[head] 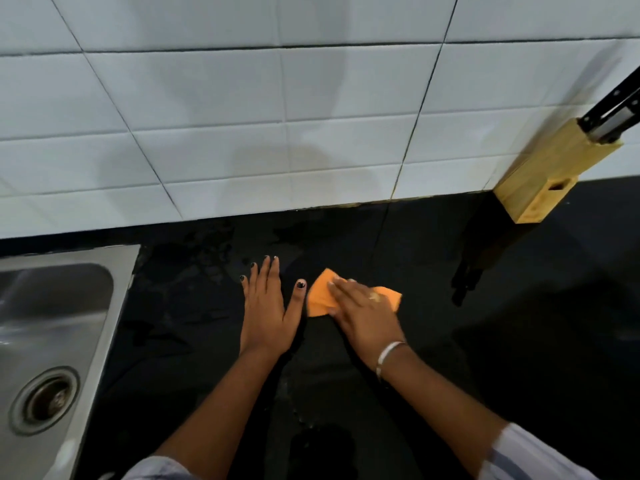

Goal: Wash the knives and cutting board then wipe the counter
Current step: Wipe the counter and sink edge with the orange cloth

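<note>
An orange cloth point(320, 294) lies flat on the black counter point(433, 341) in the middle of the view. My right hand point(363, 311) presses down on it with straight fingers, covering most of its middle. My left hand point(268, 306) rests flat on the counter just left of the cloth, fingers straight and spread, touching nothing else. Wet patches show on the counter behind and left of my left hand. A wooden knife block point(547, 174) stands at the back right against the wall, with black knife handles point(613, 109) sticking out of its top.
A steel sink point(62, 306) with a round drain point(46, 400) fills the left edge. White wall tiles point(242, 116) rise directly behind the counter. Dark counter surface stretches to the right, below the knife block.
</note>
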Tool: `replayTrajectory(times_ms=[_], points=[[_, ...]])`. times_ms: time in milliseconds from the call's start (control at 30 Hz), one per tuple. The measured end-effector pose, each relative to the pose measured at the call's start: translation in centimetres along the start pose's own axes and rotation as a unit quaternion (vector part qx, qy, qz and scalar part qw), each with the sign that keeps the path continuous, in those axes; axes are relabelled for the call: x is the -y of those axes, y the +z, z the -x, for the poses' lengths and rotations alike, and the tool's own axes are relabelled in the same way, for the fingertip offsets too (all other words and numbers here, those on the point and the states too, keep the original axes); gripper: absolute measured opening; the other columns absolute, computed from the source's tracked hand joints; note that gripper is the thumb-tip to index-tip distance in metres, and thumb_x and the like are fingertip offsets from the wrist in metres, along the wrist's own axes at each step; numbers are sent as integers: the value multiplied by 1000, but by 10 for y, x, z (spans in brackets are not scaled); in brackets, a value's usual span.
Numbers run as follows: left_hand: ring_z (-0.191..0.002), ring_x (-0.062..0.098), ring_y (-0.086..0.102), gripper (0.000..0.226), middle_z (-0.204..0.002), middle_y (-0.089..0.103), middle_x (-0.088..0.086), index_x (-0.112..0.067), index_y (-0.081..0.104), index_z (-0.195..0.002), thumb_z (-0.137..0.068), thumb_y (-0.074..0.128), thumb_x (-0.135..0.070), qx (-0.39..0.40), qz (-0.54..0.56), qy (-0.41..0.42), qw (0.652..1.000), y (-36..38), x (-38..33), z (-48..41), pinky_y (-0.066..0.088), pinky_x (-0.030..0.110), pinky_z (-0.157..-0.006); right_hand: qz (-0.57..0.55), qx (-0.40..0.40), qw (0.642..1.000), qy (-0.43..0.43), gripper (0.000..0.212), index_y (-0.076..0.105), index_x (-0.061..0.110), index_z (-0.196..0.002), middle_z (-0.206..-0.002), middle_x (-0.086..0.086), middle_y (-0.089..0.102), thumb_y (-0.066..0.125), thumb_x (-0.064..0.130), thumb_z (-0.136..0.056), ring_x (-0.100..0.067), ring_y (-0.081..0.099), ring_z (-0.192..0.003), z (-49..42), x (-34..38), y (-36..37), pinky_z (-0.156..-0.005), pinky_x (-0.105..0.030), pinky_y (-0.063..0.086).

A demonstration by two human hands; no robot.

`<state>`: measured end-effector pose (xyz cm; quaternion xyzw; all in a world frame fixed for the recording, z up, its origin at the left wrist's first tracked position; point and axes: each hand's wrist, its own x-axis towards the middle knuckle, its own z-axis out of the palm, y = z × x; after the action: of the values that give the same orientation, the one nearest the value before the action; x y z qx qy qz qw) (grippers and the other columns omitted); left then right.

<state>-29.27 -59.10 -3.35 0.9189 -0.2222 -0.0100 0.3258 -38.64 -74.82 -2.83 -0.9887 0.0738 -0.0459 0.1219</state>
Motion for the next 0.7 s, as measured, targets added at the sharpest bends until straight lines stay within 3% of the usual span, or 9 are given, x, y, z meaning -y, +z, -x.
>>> replayTrajectory(times_ms=[33,100,233,400,467,600,700], points=[[-148,15,0,96,-160,14,2,-13,18,-153,-83,4,-77,0,-1,1,1000,-1,0,0,-5,33,-120,10,-48,999,-2,48,66,17,-120,-124,-1,64,35,38,-89,-23,63,-109,5,-18,-1,-93,-29,47],[-148,14,-1,98,-160,14,1,-13,18,-153,-82,2,-79,-1,4,0,1000,-3,0,1,-4,34,-121,27,-105,993,40,42,71,14,-109,-113,-7,69,41,31,-85,-29,68,-94,10,-65,-7,-86,-32,49],[-148,15,-3,98,-161,10,0,-14,16,-153,-82,-1,-79,13,-9,3,1000,-2,-3,0,-5,36,-121,61,-117,942,309,31,64,28,-119,-124,-12,51,54,32,-91,-40,45,-109,-1,-154,-44,-94,-48,31],[-148,13,-8,95,-161,6,-2,-16,12,-154,-83,-1,-77,9,8,5,1000,-1,-4,1,-4,39,-121,76,-85,908,403,41,46,9,-132,-131,-25,39,40,31,-98,-47,38,-120,-87,-145,-34,-97,-51,33],[-148,13,-9,92,-161,6,-4,-17,12,-154,-84,-1,-76,3,27,3,1000,-1,-3,2,-5,39,-121,63,-93,913,393,40,46,5,-131,-131,-25,40,40,26,-97,-45,40,-119,-116,-114,-21,-98,-48,33],[-147,8,-6,82,-160,13,-7,-21,20,-152,-89,9,-72,-28,152,-24,988,-2,2,3,-10,35,-120,38,-73,959,270,41,44,6,-133,-132,-23,42,42,21,-95,-41,44,-116,-158,-13,9,-96,-43,35],[-147,6,8,68,-158,19,-6,-22,30,-149,-92,22,-59,-76,337,-95,934,-21,10,1,2,35,-122,16,-60,974,217,44,40,5,-136,-134,-22,41,41,22,-95,-39,42,-119,-178,65,32,-96,-42,34]])
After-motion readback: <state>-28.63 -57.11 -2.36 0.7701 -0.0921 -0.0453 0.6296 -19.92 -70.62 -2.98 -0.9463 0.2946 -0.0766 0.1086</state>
